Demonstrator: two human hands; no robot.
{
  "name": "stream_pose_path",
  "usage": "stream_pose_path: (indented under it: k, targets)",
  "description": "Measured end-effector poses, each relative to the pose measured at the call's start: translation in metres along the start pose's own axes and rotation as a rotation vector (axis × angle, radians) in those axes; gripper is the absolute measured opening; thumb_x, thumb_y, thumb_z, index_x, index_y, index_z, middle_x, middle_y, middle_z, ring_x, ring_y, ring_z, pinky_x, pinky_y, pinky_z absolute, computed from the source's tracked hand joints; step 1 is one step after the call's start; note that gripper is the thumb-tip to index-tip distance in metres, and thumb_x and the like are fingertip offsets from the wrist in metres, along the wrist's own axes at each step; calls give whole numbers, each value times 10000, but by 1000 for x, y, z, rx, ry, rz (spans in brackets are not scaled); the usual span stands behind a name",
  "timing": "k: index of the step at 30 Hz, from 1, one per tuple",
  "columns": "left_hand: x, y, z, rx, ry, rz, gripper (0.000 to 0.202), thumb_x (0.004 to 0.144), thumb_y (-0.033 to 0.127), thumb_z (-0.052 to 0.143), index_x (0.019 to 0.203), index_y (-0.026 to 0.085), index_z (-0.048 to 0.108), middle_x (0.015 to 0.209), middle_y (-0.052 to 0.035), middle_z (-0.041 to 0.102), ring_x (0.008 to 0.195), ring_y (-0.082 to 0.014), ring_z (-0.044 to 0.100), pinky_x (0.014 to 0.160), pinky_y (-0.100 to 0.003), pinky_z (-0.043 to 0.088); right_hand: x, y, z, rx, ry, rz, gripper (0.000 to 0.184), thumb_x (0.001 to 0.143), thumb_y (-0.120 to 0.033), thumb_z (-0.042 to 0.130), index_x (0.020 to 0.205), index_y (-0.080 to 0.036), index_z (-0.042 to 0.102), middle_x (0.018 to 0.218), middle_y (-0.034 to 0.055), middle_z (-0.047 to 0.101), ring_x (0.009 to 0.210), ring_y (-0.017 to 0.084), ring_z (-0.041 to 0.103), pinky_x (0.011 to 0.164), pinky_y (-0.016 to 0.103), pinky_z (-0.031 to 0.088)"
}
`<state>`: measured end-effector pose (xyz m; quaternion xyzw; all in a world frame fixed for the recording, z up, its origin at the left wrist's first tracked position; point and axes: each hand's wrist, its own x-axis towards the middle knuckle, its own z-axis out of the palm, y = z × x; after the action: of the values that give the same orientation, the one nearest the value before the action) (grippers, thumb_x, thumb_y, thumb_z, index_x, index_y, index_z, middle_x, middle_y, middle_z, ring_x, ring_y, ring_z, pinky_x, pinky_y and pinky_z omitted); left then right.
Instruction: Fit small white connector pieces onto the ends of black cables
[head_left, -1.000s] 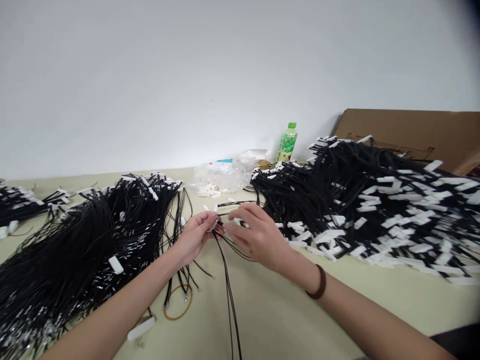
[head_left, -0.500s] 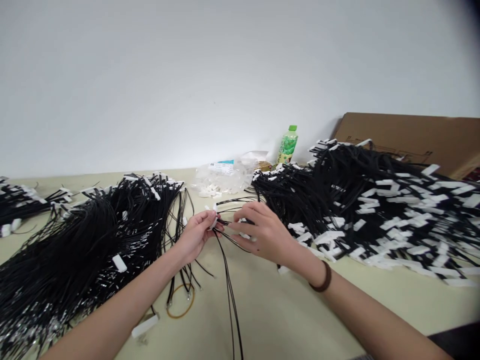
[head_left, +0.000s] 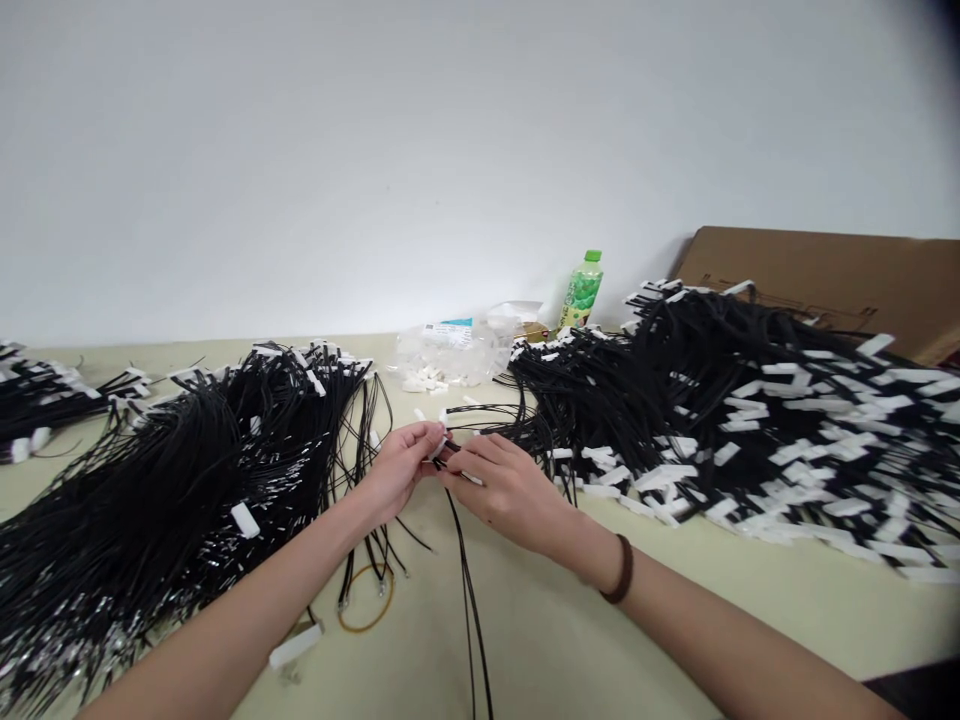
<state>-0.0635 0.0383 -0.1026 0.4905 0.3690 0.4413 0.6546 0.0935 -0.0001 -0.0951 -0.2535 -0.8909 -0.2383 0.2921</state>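
My left hand [head_left: 399, 466] is closed, with thumb and fingertips pinching a small white plastic connector [head_left: 442, 436]. Close against it, my right hand [head_left: 511, 492] has its fingers curled together on thin black wires at the connector; the exact grip is partly hidden by the fingers. Loose black wires [head_left: 466, 575] hang from between the hands toward the front edge. More wires with white ends [head_left: 487, 410] stretch behind my right hand to the pile on the right.
Left lies a big heap of black wires [head_left: 187, 470] with shiny metal tips; right, another heap with white labels [head_left: 660, 400]. At the back stand a plastic bag of white connectors [head_left: 454, 350], a green-capped bottle [head_left: 581, 292] and a cardboard box [head_left: 810, 275]. A yellow rubber band [head_left: 366, 628] lies in front.
My right hand has moved left and inward, from spread fingers to a closed grip on the wires beside my left hand. The left hand keeps its pinch on the connector.
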Motion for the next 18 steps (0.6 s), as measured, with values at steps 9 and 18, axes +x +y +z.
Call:
stream_pose_path:
  k: [9,18]
  targets:
    - [0,0,1,-22,-5,3,275,654,373,693,654,123,576,618,8,542,570,-83,475,519,-186,376,1,1,-5,-29,-48,-40,187,879,-92,418,798,-125,584,797,44,577,784,154,495,672,290,397]
    - [2,1,0,-26,-18,16,283,671,382,677,709,118,581,640,-2,546,576,-93,505,482,-197,350,3,5,-13,813,225,519,133,873,-189,460,894,-157,587,891,63,637,834,139,591,758,276,495]
